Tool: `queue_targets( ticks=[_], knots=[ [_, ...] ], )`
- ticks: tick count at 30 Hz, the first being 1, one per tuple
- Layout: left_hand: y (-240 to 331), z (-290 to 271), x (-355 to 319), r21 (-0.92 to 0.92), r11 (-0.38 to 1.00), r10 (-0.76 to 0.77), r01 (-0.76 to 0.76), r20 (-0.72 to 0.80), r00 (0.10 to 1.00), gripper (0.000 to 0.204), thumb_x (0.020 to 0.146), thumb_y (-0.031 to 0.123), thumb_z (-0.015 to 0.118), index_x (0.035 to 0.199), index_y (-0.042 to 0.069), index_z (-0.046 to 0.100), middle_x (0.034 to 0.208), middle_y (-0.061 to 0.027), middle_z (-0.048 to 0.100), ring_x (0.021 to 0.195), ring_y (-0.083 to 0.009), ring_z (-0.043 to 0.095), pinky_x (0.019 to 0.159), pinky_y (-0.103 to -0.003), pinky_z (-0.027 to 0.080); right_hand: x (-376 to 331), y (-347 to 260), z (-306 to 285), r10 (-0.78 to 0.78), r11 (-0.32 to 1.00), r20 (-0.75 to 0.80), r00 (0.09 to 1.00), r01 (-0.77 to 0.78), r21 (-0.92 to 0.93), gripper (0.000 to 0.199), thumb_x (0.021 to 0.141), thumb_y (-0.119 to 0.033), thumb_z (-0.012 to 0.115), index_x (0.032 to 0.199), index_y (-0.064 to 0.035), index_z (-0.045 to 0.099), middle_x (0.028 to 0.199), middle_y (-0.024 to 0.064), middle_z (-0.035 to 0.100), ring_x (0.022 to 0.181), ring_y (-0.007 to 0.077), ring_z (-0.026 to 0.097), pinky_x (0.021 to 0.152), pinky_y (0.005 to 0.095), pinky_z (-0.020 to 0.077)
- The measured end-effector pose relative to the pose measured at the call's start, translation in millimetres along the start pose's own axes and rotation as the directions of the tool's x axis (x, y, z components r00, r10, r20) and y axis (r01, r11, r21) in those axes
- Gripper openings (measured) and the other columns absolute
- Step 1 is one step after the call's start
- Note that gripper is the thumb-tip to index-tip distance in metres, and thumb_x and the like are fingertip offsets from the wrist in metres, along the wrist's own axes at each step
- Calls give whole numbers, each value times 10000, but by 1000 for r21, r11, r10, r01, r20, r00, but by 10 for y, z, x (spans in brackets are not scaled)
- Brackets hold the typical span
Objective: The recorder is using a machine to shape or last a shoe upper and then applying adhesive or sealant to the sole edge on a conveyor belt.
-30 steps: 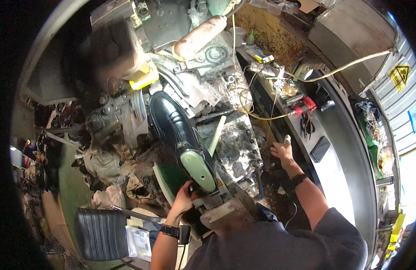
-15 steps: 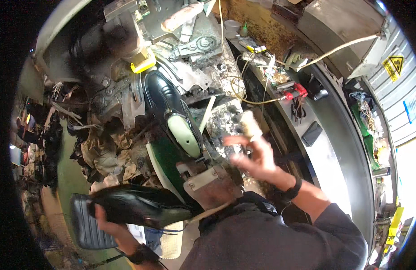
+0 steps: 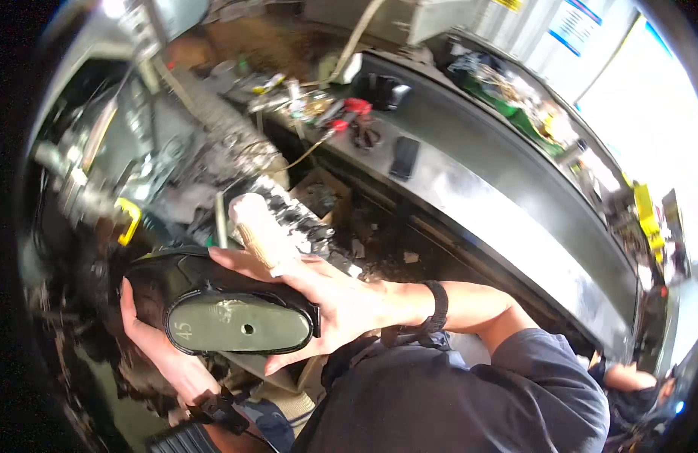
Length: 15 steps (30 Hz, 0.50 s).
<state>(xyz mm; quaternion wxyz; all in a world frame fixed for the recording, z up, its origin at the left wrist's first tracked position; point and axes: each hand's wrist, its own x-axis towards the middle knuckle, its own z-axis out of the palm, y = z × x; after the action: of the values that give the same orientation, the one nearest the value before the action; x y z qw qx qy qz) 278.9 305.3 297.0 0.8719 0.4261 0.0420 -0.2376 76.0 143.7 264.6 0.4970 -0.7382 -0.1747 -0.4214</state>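
Note:
Between both hands sits a black shoe upper (image 3: 154,291), with the flat pale-green face of a shoe last (image 3: 236,331) turned up in its opening; a small hole shows in that face. My left hand (image 3: 164,351) supports the shoe from the left and below, fingers along its side. At the right end, my right hand (image 3: 338,302) wraps it, thumb on the near side and fingers on the far side. A beige, bandage-like cover (image 3: 260,235) encloses one right finger. Black bands circle both wrists. What lies under the shoe is hidden.
A blurred metal machine with a yellow part (image 3: 129,220) stands at left. Beyond my right arm runs a long metal bench (image 3: 470,204) with a dark flat phone-like object (image 3: 404,157), scissors (image 3: 365,136) and a red tool (image 3: 354,110). Another person's arm (image 3: 628,377) appears at lower right.
The view has swung right. My right hand, free before, now grips a shoe together with my left hand. Earlier my left hand alone held a black shoe, while another sat in the machine.

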Motion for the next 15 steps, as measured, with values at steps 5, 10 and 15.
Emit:
queue_targets(
  ticks=[5,10,15],
  knots=[
    [-850,682,-39,147,985,-117,91,176,977,463,902,376,622,1182,7,631,1151,-125,662,1048,-265,638,930,-404,511,-397,-455,-756,117,950,-170,979,-160,-270,806,725,-281,860,1330,59,450,1281,238,580,1096,378,616,942,444,480],
    [-2128,1161,-232,409,873,-390,268,252,886,548,900,416,637,1259,7,569,1261,-122,603,1168,-266,572,991,-424,467,-1182,-669,-1423,358,875,-587,726,-480,-61,818,756,-246,849,1347,96,399,1160,229,649,1053,346,659,943,396,497],
    [-3637,862,-193,745,536,-793,397,283,540,513,950,385,555,1332,45,509,1354,-163,529,1236,-295,518,1056,-481,392,-2738,-859,-2274,431,691,-888,-163,-573,441,1050,729,-229,872,1491,93,224,1436,244,435,1242,270,513,1048,349,419]
  ],
)
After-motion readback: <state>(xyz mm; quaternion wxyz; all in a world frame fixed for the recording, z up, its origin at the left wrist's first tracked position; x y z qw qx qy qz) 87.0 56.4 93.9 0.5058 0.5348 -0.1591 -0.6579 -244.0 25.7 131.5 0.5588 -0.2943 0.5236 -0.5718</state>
